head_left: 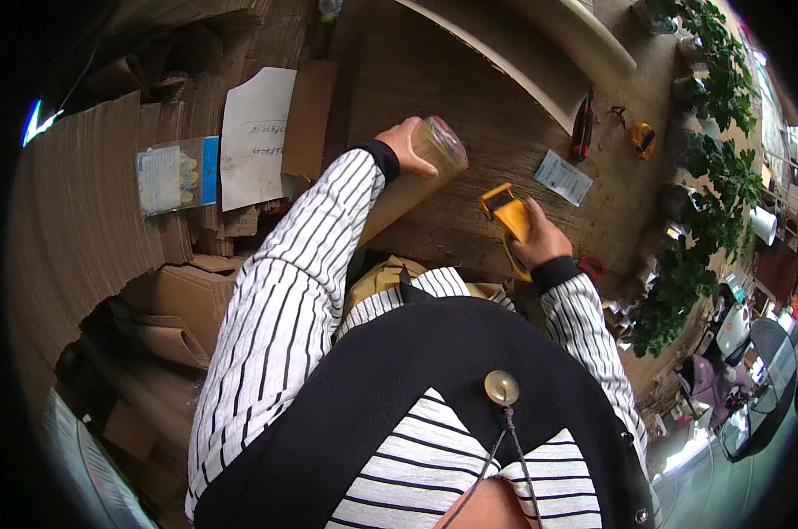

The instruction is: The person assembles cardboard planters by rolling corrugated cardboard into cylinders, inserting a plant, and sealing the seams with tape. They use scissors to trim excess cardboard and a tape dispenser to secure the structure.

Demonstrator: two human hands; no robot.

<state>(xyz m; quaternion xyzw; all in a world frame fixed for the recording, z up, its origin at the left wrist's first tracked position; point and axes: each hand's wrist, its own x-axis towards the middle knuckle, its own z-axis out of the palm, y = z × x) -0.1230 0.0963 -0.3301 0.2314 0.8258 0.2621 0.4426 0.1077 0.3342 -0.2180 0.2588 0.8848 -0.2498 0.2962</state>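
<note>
My left hand (408, 150) is closed round a clear, yellowish cylinder (443, 145) that looks like a thick roll of packing tape. It is tilted over a strip of brown cardboard (395, 207). To its right, and nearer to me, my right hand (544, 238) grips a yellow tape dispenser (509, 214). The dispenser's dark slotted end points up and left, and a curved yellow part hangs below it. A gap separates the dispenser from the cylinder. My right fingers partly hide the dispenser's body.
Tall cardboard stacks (90, 212) stand left, with a handwritten white sheet (256, 167) and a plastic packet (177, 176) against them. Right on the brown table (496, 115) lie a printed paper slip (562, 178), a red-and-black tool (582, 128) and a yellow tape measure (641, 138). Leafy plants (721, 176) line the right side.
</note>
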